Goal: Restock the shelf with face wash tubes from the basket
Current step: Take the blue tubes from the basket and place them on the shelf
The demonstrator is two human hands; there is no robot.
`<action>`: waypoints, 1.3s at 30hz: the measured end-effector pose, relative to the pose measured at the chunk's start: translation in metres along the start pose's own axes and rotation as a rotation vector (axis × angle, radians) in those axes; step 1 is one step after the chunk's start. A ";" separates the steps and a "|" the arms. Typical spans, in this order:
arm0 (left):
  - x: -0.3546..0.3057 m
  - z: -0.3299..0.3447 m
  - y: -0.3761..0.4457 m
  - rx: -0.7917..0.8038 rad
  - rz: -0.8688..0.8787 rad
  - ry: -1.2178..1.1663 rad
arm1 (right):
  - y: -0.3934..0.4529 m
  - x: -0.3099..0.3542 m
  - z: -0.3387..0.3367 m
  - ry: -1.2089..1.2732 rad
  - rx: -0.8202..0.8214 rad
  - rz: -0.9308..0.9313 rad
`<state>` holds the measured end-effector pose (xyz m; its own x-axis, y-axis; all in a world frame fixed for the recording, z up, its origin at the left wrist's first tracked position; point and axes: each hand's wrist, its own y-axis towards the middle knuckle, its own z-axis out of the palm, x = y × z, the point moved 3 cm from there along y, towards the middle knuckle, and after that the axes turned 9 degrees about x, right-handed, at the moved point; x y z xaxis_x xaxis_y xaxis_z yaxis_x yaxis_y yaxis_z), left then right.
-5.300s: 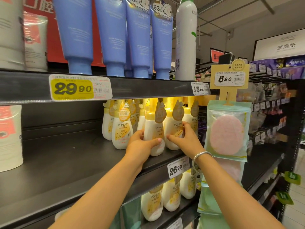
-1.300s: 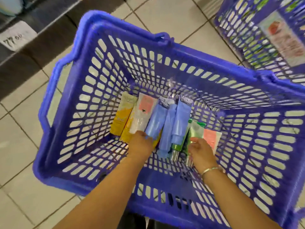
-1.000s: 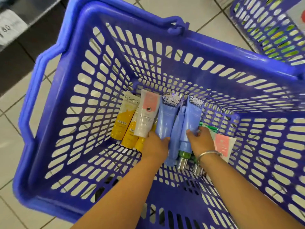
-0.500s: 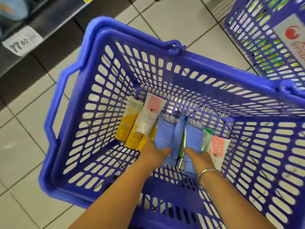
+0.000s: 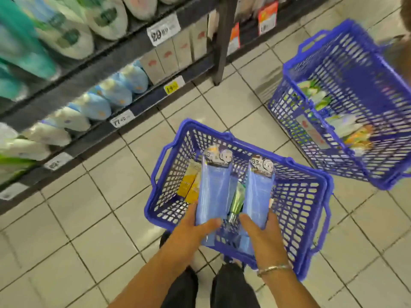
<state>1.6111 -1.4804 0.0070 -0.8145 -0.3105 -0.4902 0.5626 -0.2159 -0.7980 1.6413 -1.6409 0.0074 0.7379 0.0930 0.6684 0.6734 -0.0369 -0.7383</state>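
A blue plastic basket (image 5: 298, 196) stands on the tiled floor in front of me. My left hand (image 5: 193, 232) grips a light blue face wash tube (image 5: 214, 192) by its lower end, lifted above the basket. A second light blue tube (image 5: 258, 192) is held the same way in my right hand (image 5: 264, 236), which wears a bracelet. Between the two raised tubes a green tube (image 5: 237, 202) shows inside the basket. Yellow tubes (image 5: 189, 185) lie at the basket's left side.
A dark shelf unit (image 5: 124, 52) with price tags and rows of packs and boxes runs along the left. A second blue basket (image 5: 347, 107) holding mixed goods stands at the right on the floor. My legs in dark trousers (image 5: 224, 290) are below.
Both hands have lifted a light blue tube each out of the basket. The view has risen and pulled back, so the shelf and second basket now show.
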 end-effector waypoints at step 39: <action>-0.460 0.077 -0.546 -0.255 1.172 -0.006 | -0.372 0.589 0.150 0.027 0.866 -0.907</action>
<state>1.6896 -1.2915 0.6952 0.1756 -0.2005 -0.9638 0.9166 0.3906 0.0857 1.8186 -1.4227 0.6618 0.0318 -0.2779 0.9601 0.6960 0.6955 0.1783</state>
